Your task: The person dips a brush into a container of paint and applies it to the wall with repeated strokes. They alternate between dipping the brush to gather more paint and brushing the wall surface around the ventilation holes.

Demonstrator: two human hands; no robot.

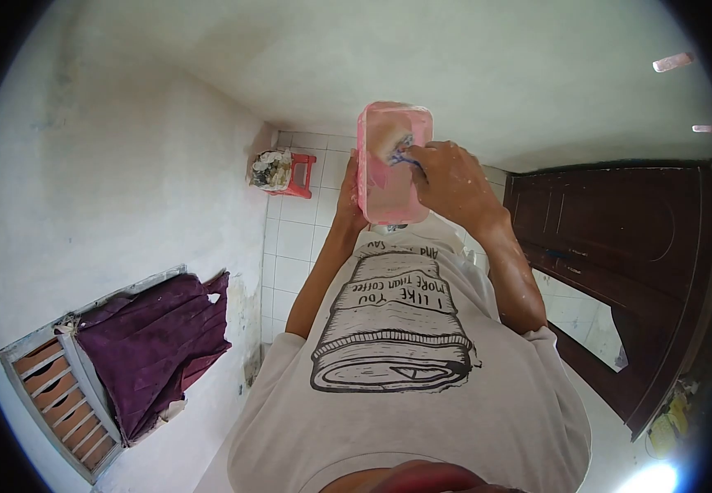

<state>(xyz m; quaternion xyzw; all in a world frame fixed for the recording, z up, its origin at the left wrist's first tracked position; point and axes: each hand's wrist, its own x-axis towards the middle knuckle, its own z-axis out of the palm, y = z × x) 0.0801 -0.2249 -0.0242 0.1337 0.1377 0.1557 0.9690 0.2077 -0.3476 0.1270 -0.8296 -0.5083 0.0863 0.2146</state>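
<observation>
A pink rectangular plastic container (395, 197) is held up in front of my chest, its open side facing me. My left hand (351, 193) grips it along its left side, with the fingers mostly hidden behind it. Over the container's right edge, my right hand (455, 185) is closed on a small blue-and-white object (403, 151), perhaps a brush or a scrubber, that touches the inside. The inner surface looks wet or smeared. White specks dot my right hand and forearm.
A red plastic stool (302, 175) with a cluttered bag or bowl on it stands by the left wall. A purple cloth (159, 345) hangs beside a barred window (64, 403). At the right is a dark wooden door (619, 222). White tiles (294, 246) cover the floor.
</observation>
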